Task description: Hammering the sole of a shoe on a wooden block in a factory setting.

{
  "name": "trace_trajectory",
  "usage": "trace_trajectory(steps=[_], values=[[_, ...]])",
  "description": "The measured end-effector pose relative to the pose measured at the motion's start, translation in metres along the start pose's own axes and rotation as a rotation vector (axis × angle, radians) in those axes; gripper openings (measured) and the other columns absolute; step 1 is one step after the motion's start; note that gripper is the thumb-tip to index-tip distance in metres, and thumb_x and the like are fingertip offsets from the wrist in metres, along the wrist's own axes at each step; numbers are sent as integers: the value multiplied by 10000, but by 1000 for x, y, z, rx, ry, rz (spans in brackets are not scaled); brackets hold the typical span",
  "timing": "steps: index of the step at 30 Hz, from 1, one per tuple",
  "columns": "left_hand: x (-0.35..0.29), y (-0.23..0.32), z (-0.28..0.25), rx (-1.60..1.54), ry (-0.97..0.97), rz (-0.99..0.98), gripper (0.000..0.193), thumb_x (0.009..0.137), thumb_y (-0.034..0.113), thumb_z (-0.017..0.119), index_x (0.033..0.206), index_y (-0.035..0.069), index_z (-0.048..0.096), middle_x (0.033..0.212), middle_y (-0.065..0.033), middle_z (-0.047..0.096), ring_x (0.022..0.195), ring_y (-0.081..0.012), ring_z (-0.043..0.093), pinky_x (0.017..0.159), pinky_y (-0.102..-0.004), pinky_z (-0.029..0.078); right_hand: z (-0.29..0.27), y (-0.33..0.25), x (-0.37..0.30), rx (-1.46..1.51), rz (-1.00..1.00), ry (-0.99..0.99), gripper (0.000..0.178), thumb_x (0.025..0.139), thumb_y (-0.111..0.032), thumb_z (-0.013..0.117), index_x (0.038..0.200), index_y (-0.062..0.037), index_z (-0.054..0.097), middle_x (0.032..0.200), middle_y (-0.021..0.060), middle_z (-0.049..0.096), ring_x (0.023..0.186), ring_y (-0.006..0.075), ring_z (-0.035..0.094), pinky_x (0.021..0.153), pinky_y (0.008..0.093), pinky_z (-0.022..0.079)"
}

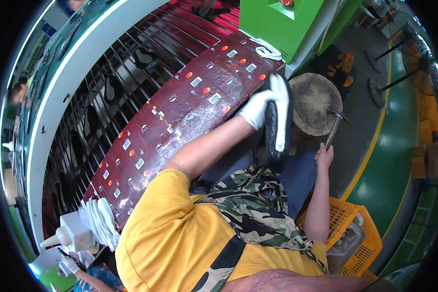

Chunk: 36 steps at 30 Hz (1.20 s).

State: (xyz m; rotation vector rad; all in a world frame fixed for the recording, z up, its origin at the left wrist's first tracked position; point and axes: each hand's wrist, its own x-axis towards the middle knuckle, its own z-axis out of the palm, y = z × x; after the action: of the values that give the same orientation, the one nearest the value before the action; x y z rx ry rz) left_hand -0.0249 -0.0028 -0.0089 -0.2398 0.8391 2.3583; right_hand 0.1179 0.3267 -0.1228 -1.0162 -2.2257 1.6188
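Observation:
My left hand (257, 108), in a white glove, is closed around a black shoe (271, 127) whose long white underside strip (280, 117) faces sideways. The shoe is held up beside a round, worn block like a tree stump (316, 92). My bare right hand (324, 156) grips the handle of a hammer (334, 131). The hammer's head lies over the near right part of the block; whether it touches the top I cannot tell.
A dark red, sticker-covered ledge (180, 121) borders a roller conveyor carrying dark shoes (145, 58). A green machine (282, 29) stands ahead. Orange gloves (344, 65) lie beyond the block. An orange crate (362, 243) sits right. Another person's gloved hand (69, 263) shows lower left.

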Motion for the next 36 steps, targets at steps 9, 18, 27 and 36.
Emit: trace_trajectory(steps=[9,18,27,36], values=[[-73,152,-65,-83,300,850,359,897,143,734,1233,47,655,1153,-93,715,1113,-276,669,1063,-430,504,6,-5,-12,21,-76,70,193,1008,-196,651,959,-61,521,657,26,526,438,125,504,403,300,407],[-153,115,-105,-6,178,800,535,973,326,626,1455,119,518,1445,-125,595,1389,-338,510,1193,-667,272,5,-13,-18,0,-61,45,173,1007,-182,647,962,-55,539,661,28,553,458,114,520,430,287,430],[-222,159,-86,54,379,414,734,1015,560,489,1485,-2,460,1473,-276,533,1349,-523,508,1135,-684,366,4,-18,-21,38,-59,27,160,1010,-182,646,997,-43,568,666,21,556,463,110,518,444,275,429],[-242,207,-141,700,133,108,678,868,275,714,1400,-99,521,1183,-247,703,906,-370,755,675,-364,587,-2,-14,-18,14,4,53,180,990,-194,673,1000,-48,566,662,47,584,477,123,550,438,299,455]])
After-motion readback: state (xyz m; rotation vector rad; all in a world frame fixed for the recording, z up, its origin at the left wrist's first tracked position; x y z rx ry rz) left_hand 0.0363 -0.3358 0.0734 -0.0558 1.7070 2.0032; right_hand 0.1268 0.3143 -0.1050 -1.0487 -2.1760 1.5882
